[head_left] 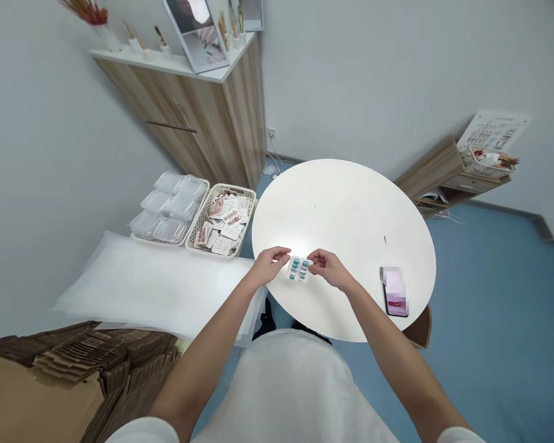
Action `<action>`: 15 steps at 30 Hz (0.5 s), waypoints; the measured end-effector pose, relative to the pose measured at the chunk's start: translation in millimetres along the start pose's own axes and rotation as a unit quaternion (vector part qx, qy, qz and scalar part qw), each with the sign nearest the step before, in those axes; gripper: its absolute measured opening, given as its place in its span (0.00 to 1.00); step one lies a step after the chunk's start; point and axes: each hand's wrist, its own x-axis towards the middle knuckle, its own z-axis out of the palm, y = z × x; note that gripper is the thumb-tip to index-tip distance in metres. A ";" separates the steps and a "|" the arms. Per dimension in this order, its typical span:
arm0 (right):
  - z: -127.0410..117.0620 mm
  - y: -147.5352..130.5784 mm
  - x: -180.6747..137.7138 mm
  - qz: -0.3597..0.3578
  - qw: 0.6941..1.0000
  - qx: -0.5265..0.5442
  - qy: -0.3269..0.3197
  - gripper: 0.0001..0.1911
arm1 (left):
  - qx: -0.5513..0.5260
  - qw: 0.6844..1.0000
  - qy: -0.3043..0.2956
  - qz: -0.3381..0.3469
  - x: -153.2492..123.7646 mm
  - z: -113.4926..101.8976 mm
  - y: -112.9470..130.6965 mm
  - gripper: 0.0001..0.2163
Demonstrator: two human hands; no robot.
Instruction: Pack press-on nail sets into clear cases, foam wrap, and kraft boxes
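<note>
A small white pack of teal press-on nails (299,269), its glossy ovals in two columns, is held between my hands just over the near left part of the round white table (341,209). My left hand (270,264) pinches its left edge between thumb and fingers. At the right edge, my right hand (327,266) grips the pack the same way. Left of the table stands a cream basket (191,243) heaped with loose nail packs and printed cards (226,221).
A phone (396,292) lies on the table's right side. Clear plastic boxes (170,206) fill another basket at the left. White sheets (166,283) and flattened cardboard (50,394) are stacked nearer me. A wooden cabinet (203,117) rises behind; a low shelf (443,172) stands right.
</note>
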 end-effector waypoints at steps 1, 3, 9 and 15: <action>-10.8 -0.6 -6.7 -0.005 1.000 -0.009 -0.014 0.13 | -0.002 1.000 -0.026 0.009 1.1 8.5 10.6 0.14; -32.5 -2.4 -20.7 -0.019 0.999 -0.027 -0.040 0.12 | -0.001 0.996 -0.082 0.017 2.3 26.7 29.5 0.13; -93.1 4.0 -60.5 -0.030 0.995 -0.066 -0.067 0.14 | -0.032 0.980 -0.194 -0.027 2.8 90.7 58.9 0.11; -133.8 33.9 -90.3 -0.033 0.999 0.025 0.020 0.18 | -0.111 0.982 -0.139 -0.068 -0.7 143.9 59.7 0.10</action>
